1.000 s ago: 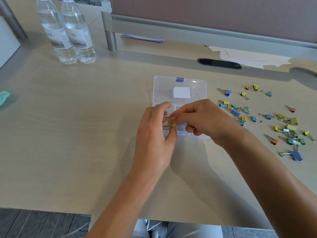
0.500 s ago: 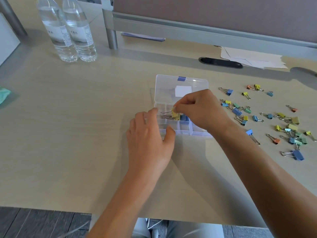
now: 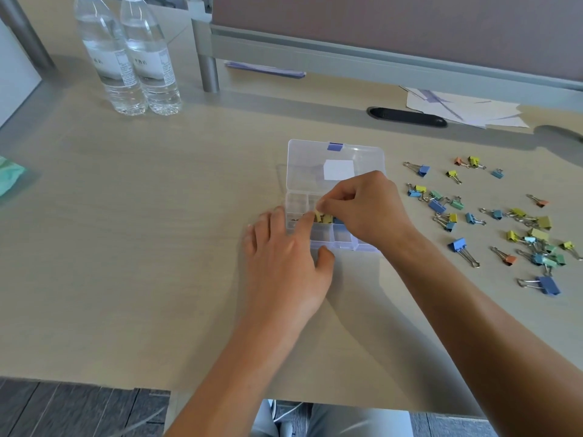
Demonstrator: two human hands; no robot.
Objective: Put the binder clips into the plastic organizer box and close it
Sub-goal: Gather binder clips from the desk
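The clear plastic organizer box (image 3: 347, 246) lies open at mid-table, its lid (image 3: 303, 165) with a blue latch folded flat behind it. My right hand (image 3: 369, 209) reaches over the compartments and pinches a yellow binder clip (image 3: 319, 215) in a middle compartment; more yellow and blue clips lie under it. My left hand (image 3: 284, 263) rests flat at the box's front left corner, fingers spread, thumb against the front wall. Several loose coloured binder clips (image 3: 457, 246) are scattered on the table to the right of the box.
Two water bottles (image 3: 126, 58) stand at the back left. A partition with a grey post (image 3: 209, 70) runs along the back; papers (image 3: 467, 108) and a black cable slot (image 3: 407, 116) lie beneath it. A green cloth (image 3: 9, 178) sits at the left edge.
My hands have separated: the right carried the yellow clip from between both hands into a middle compartment, and the left dropped to the box's front left corner.
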